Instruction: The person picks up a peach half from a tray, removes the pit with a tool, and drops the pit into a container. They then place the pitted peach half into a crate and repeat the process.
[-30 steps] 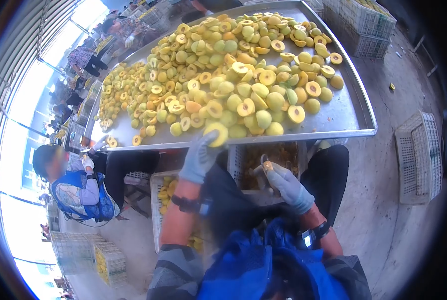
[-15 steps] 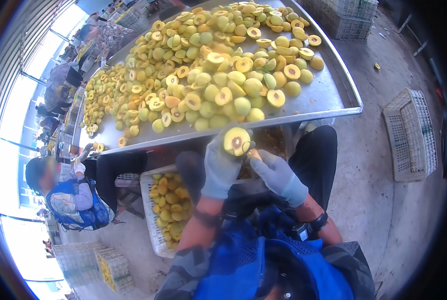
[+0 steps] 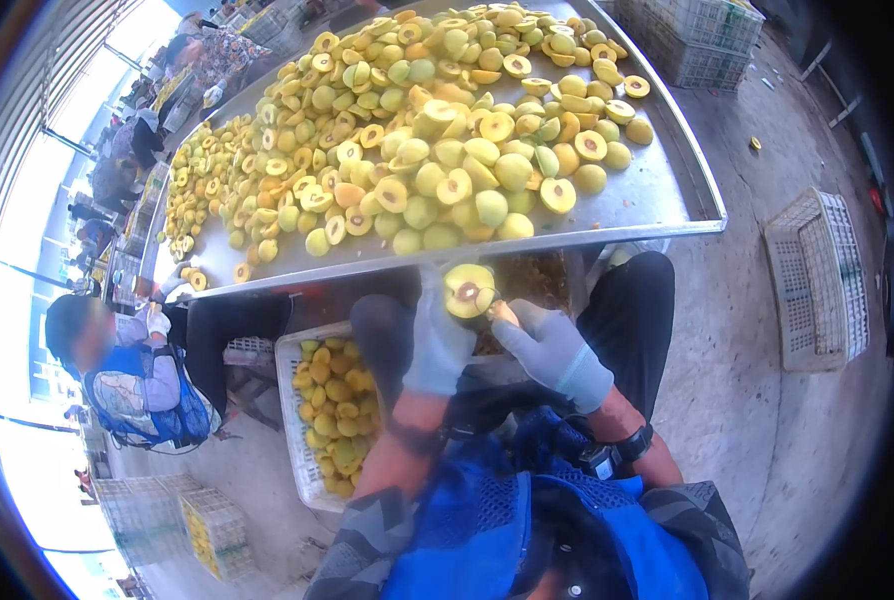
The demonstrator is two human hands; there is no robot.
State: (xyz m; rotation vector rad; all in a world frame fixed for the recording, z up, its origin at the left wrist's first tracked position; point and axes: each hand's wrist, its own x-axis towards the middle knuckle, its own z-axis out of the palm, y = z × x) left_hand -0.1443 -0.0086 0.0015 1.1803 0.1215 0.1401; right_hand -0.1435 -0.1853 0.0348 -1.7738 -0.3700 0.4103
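My gloved left hand [image 3: 437, 338] is closed around a halved yellow peach [image 3: 465, 284]. Its cut face is turned up toward me, with a brown stone area in the middle. My gloved right hand [image 3: 549, 350] pinches the light-coloured handle of a small pitting tool [image 3: 503, 312]. The tool's thin curved wire loop lies against the right side of the cut face. Both hands are just below the near edge of a metal table [image 3: 662, 195], which bears a large heap of halved peaches [image 3: 432, 180].
A white crate [image 3: 297, 430] of peach pieces stands on the floor left of my legs. Another pale crate [image 3: 817, 280] sits at the right. A co-worker in a blue vest [image 3: 142, 385] sits at the left. Stacked crates [image 3: 692, 40] stand beyond the table.
The peach half in my left hand has tipped slightly and moved a little left and down. The tool remains at its cut face. The camera view has shifted slightly.
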